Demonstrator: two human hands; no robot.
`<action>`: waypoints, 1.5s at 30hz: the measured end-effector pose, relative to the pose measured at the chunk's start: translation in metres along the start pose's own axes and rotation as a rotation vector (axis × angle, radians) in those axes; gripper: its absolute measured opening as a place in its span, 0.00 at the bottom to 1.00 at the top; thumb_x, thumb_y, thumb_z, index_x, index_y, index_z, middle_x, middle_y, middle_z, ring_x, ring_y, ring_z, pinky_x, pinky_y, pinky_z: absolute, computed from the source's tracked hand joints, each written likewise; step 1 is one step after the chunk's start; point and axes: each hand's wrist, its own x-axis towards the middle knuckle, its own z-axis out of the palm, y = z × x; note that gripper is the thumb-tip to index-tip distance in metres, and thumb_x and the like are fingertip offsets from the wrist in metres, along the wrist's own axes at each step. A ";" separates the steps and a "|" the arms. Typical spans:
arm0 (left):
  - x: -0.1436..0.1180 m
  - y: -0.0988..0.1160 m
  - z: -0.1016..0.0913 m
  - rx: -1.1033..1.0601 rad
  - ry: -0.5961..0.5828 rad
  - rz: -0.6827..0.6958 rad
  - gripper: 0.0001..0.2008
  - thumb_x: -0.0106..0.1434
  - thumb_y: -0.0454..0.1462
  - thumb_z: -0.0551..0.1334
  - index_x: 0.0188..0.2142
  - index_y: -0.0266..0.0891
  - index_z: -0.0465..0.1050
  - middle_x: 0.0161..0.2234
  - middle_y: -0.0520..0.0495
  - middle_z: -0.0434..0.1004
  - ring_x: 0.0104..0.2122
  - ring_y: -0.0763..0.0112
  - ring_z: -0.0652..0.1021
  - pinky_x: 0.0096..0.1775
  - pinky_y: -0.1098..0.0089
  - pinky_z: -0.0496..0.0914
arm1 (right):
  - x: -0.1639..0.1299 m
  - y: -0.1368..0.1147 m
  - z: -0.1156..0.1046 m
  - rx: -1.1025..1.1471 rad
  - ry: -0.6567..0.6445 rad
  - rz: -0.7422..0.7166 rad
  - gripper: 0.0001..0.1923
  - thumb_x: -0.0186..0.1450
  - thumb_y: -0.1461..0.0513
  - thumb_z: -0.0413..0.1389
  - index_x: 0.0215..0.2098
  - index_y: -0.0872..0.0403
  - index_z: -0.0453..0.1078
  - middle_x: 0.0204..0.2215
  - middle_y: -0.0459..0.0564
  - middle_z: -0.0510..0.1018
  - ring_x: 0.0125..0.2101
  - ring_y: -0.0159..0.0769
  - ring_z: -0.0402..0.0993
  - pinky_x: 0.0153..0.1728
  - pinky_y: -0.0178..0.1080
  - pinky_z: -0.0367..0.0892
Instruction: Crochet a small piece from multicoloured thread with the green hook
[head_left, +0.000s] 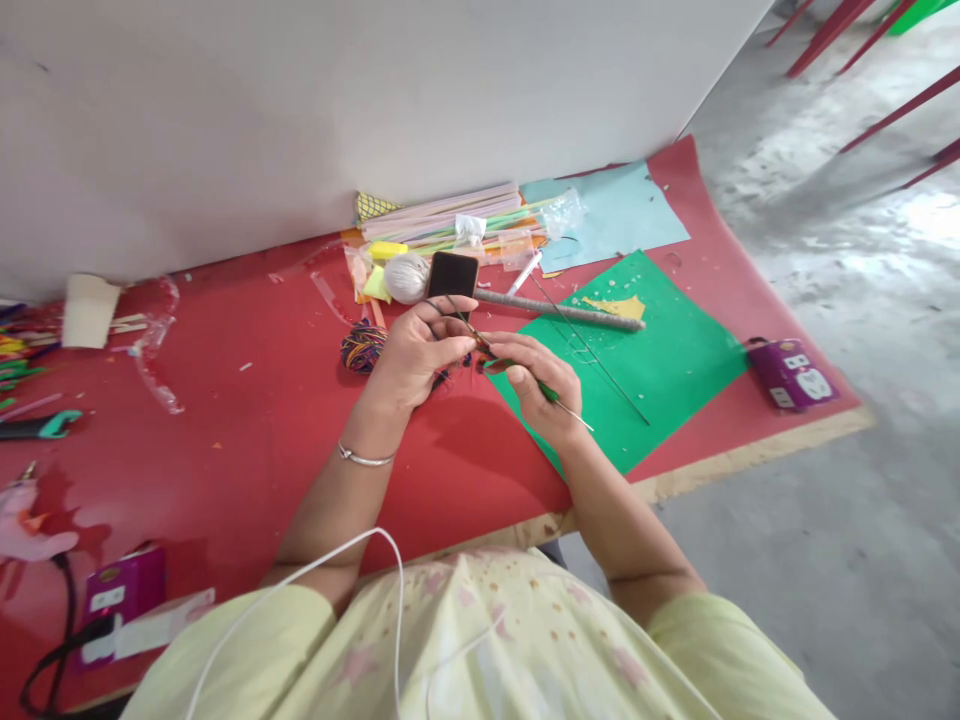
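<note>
We hold a small piece of multicoloured yarn work [481, 362] between our two hands, just above the red surface [247, 420]. Our left hand [422, 345] pinches its near edge between thumb and fingers, with a dark strand lying across the raised fingers. Our right hand [541, 385] is closed around a green-handled crochet hook [549, 392], whose thin pale shaft sticks out towards the lower right; we cannot make out its working end among the fingers and yarn.

Just beyond our left hand sits a multicoloured yarn ball [363, 347], and farther back a pale grey yarn ball [406, 278] stands next to a dark-screened phone [454, 272]. From beside the phone a grey wrapped stick [562, 309] reaches over a green sheet [675, 350], which also carries a yellow scrap [622, 307] and part of a thin dark rod [611, 377]. Behind these we see a white pen [524, 273], a light blue sheet [622, 210] and a bundle of pastel sticks [442, 210].

On the right, a purple box [791, 373] rests near the corner; on the far left stands a paper cup [90, 310], well apart from our hands.
</note>
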 end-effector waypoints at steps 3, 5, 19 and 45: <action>-0.001 0.002 0.000 0.003 0.003 -0.011 0.26 0.47 0.32 0.76 0.47 0.38 0.80 0.29 0.53 0.80 0.24 0.79 0.74 0.27 0.76 0.67 | 0.003 -0.001 0.000 -0.059 0.016 -0.036 0.15 0.76 0.57 0.58 0.59 0.44 0.80 0.55 0.53 0.86 0.56 0.41 0.84 0.56 0.47 0.83; -0.001 0.004 0.000 0.013 0.003 -0.021 0.24 0.49 0.34 0.77 0.47 0.38 0.81 0.29 0.53 0.80 0.24 0.79 0.74 0.26 0.76 0.66 | 0.003 -0.001 -0.001 -0.068 0.015 -0.047 0.15 0.76 0.57 0.58 0.59 0.44 0.80 0.54 0.53 0.86 0.55 0.41 0.84 0.55 0.46 0.83; -0.004 0.000 0.002 0.090 -0.037 -0.007 0.24 0.51 0.39 0.80 0.47 0.39 0.82 0.29 0.51 0.82 0.22 0.78 0.74 0.24 0.75 0.66 | 0.003 -0.006 0.008 -0.166 0.146 -0.044 0.08 0.71 0.60 0.66 0.48 0.48 0.83 0.40 0.51 0.87 0.39 0.35 0.86 0.42 0.38 0.83; -0.002 -0.001 0.003 0.005 -0.003 -0.055 0.19 0.48 0.33 0.77 0.41 0.37 0.82 0.27 0.52 0.81 0.22 0.78 0.75 0.25 0.75 0.67 | -0.007 -0.006 0.009 -0.348 0.147 -0.220 0.17 0.72 0.65 0.63 0.58 0.47 0.81 0.54 0.55 0.88 0.51 0.42 0.89 0.54 0.43 0.86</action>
